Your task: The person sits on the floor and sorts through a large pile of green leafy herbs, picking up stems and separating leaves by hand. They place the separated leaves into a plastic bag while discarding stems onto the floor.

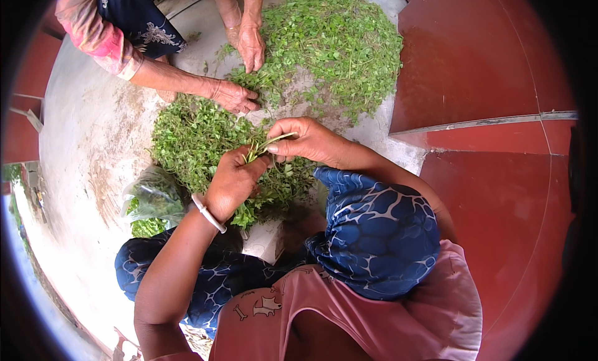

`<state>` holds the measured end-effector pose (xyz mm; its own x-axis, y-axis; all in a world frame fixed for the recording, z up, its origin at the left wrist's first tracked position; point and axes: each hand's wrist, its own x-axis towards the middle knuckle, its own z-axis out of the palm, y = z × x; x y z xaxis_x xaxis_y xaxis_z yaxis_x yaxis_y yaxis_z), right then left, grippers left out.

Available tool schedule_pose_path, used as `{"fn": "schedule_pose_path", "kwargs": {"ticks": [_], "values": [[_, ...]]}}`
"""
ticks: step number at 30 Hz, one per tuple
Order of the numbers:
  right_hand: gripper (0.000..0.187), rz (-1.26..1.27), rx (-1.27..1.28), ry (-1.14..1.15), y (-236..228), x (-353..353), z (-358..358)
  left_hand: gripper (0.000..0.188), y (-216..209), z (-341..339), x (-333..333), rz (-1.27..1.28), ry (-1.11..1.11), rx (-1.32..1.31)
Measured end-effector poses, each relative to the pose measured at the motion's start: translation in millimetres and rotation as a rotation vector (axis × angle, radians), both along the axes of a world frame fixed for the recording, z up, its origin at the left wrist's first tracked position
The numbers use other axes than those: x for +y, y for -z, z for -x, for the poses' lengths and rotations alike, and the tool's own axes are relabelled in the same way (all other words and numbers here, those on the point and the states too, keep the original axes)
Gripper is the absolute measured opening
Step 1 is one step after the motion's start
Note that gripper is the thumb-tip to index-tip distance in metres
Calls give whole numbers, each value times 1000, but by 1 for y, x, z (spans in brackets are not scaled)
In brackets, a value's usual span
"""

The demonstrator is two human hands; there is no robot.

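My left hand, with a white bangle on its wrist, is closed around the lower part of a few thin green stems. At their upper end my right hand pinches them between thumb and fingers. Both hands are close together above a near heap of leafy greens on the floor. The leaves look like a parsley- or celery-like herb, though the exact kind is unclear. Fingers hide part of the bunch.
Opposite me another person's hands reach down between the near heap and a wider spread of greens. A clear plastic bag with greens stands by my left knee. Red panels border the concrete floor at right.
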<state>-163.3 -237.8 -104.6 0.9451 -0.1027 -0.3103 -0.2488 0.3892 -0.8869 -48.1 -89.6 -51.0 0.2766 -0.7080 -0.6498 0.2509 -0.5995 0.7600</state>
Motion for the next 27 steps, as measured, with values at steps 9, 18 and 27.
{"fn": "schedule_pose_path", "kwargs": {"ticks": [9,18,27], "values": [[24,274,-8,-287,34,-14,7,16,12,-10,6,-15,-225,-99],[39,1504,532,257,132,-133,22,16,7,-5,6,157,-126,85],[33,1565,369,101,157,-84,37,16,6,-6,5,96,7,48]]}}
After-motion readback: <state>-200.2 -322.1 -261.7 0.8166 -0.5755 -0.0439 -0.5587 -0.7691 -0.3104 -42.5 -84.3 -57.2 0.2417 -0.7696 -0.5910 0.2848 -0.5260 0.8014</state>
